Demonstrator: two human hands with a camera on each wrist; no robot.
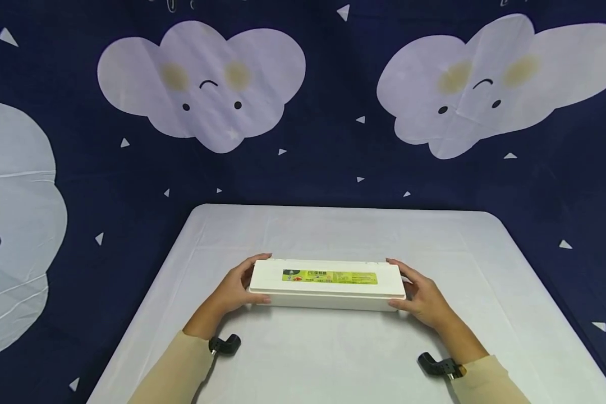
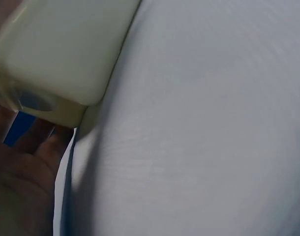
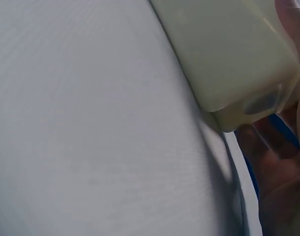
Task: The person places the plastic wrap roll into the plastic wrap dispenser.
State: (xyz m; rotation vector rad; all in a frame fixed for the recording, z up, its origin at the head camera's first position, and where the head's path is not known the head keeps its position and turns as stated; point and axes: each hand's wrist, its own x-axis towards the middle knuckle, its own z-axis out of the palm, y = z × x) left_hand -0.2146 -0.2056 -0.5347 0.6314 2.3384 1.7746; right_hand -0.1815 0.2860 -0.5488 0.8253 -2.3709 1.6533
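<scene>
A long white cling film box [image 1: 328, 301] with a yellow-green label [image 1: 329, 276] lies crosswise over the table in the head view. My left hand [image 1: 232, 289] grips its left end, thumb along the front side and fingers reaching round to the back. At the right end, my right hand [image 1: 425, 300] holds it the same way. Both wrist views show an end of the box close over the white cloth, with an oval opening in the end wall. In each of those views the fingers lie partly hidden behind the box.
A white cloth covers the table [image 1: 333, 359], whose far corners are rounded. Behind it hangs a dark blue curtain [image 1: 328, 168] printed with pale clouds and small triangles. Black wrist camera mounts [image 1: 225, 344] sit below both hands.
</scene>
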